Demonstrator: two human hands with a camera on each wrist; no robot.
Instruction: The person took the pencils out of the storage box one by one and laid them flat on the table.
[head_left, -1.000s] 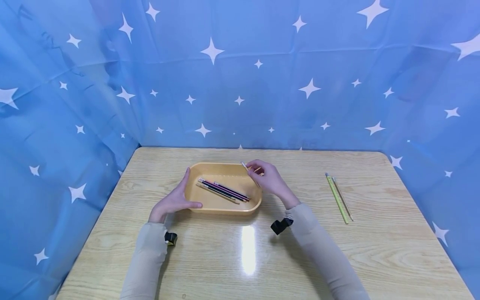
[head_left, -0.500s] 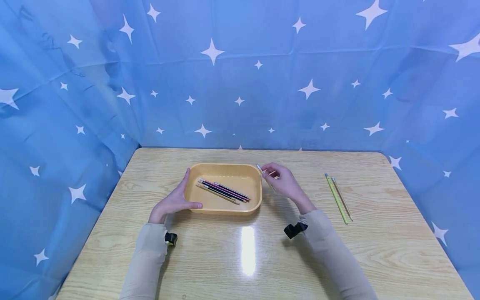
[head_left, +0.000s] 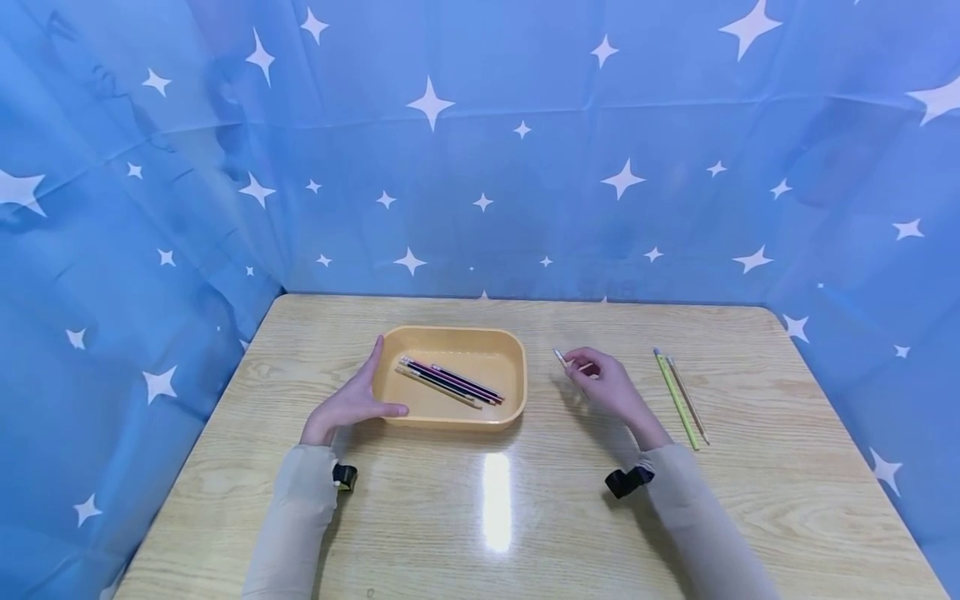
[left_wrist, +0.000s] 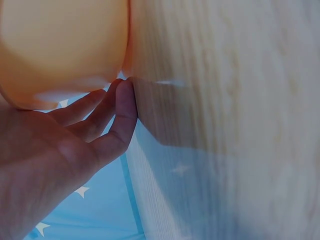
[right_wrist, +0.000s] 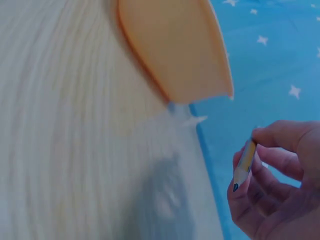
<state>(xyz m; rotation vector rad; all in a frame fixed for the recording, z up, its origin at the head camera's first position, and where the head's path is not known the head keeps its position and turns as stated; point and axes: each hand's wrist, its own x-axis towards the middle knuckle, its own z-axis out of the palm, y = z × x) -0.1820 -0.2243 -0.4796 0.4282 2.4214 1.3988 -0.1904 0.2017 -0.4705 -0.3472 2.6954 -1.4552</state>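
A tan plastic tray (head_left: 450,421) holds several pencils (head_left: 450,383), bunched at a slant. My left hand (head_left: 352,400) grips the tray's left end, its thumb at the front corner and fingers along the outer wall. In the left wrist view, bent fingers (left_wrist: 127,100) meet the underside edge of the tray (left_wrist: 65,45). Right of the tray, my right hand (head_left: 603,383) pinches a pencil (head_left: 560,357) between thumb and fingers above the table. Its sharpened, dark-tipped end shows in the right wrist view, where the pencil (right_wrist: 246,160) looks yellowish.
A lime-green pencil (head_left: 675,400) and a thin brownish pencil (head_left: 687,400) lie side by side on the wooden table (head_left: 795,467), to the right of my right hand. A blue star-patterned curtain (head_left: 525,167) stands behind the table and along its sides.
My right hand has moved from over the tray's right end out to the right and slightly nearer, carrying the pencil. The left hand and the tray have stayed put.
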